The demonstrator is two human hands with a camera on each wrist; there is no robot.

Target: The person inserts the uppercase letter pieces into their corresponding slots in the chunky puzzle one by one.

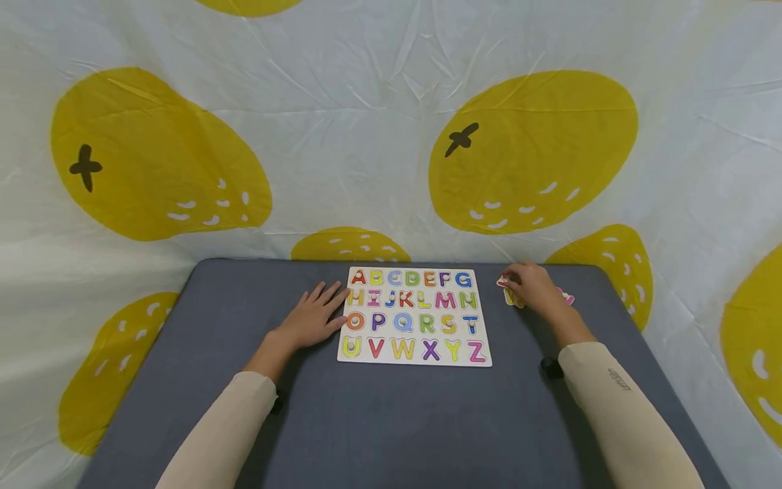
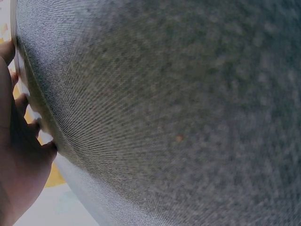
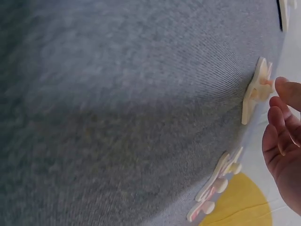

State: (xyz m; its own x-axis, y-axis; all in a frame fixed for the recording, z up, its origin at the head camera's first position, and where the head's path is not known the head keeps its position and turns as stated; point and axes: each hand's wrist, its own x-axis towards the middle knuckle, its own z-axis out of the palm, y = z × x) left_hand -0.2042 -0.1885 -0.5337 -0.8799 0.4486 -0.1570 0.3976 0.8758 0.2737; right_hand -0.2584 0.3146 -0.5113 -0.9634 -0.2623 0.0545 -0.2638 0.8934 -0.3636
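A white alphabet puzzle board (image 1: 415,358) with rows of coloured letters lies on the grey table. My left hand (image 1: 310,318) rests flat at the board's left edge with fingers spread, its thumb close to the orange O. Beyond the board's right side, my right hand (image 1: 533,286) has its thumb and fingertips at a small red-and-white puzzle piece (image 1: 503,281), seemingly pinching it. A yellowish puzzle piece (image 1: 513,299) lies just below that one. In the right wrist view the thumb meets a knob on a wooden puzzle piece (image 3: 249,106); the fingers partly hide the contact.
Pink puzzle pieces (image 1: 567,297) lie just right of my right hand, and knobbed pieces (image 3: 218,184) show in the right wrist view. Behind the table (image 1: 403,428) hangs a white cloth (image 1: 354,170) printed with yellow fruit, close to the back edge.
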